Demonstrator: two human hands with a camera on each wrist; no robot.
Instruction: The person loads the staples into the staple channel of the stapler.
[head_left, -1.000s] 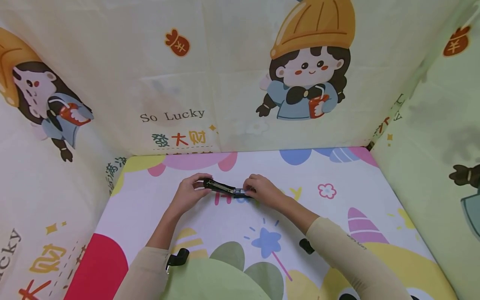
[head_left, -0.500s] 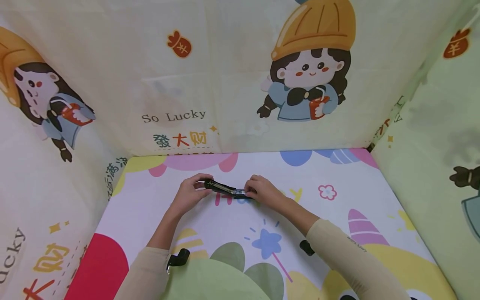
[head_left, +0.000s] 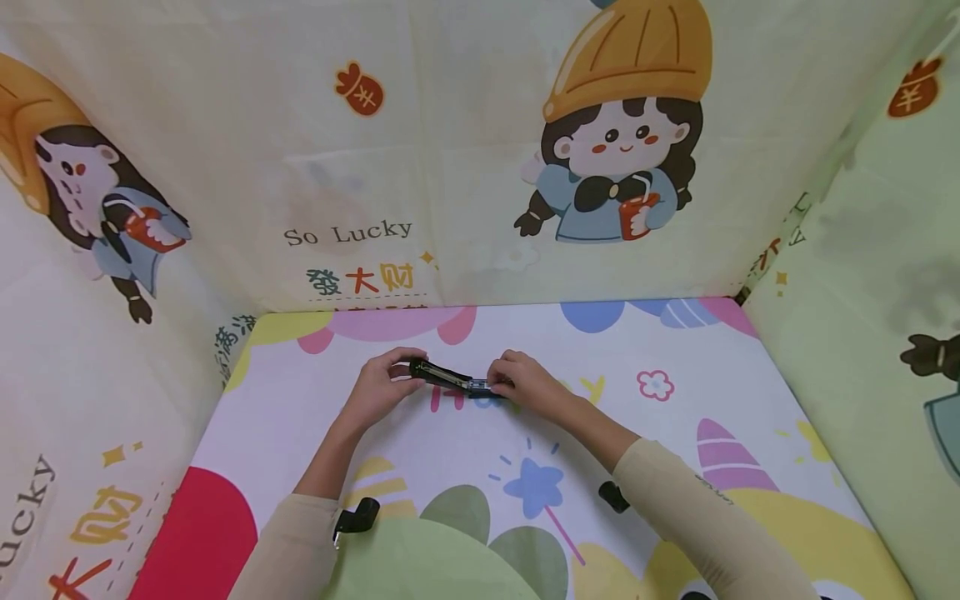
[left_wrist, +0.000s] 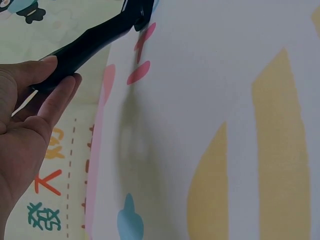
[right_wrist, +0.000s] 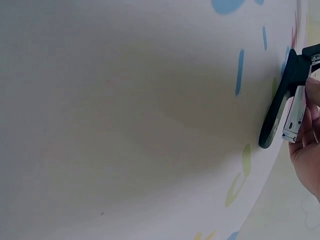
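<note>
A black stapler [head_left: 444, 375] is spread wide, its top arm swung away from the base. My left hand [head_left: 377, 388] grips the end of that top arm between thumb and fingers, and the left wrist view shows the arm [left_wrist: 95, 44] slanting up from the fingertips. At the other half, my right hand [head_left: 529, 385] pinches the silver staple magazine [right_wrist: 296, 114]. The magazine is lifted at an angle from the black base [right_wrist: 276, 110], which lies close over the table. In the head view, the right fingers hide part of the base end.
A tabletop cover [head_left: 420, 450] with printed shapes lies under both hands. Printed cloth walls [head_left: 465, 183] rise at the back and on both sides. Black devices sit at both forearms, the left one [head_left: 358, 515] and the right one [head_left: 613, 494].
Both hands keep their hold on the stapler with almost no movement. The head view has shifted very slightly.
</note>
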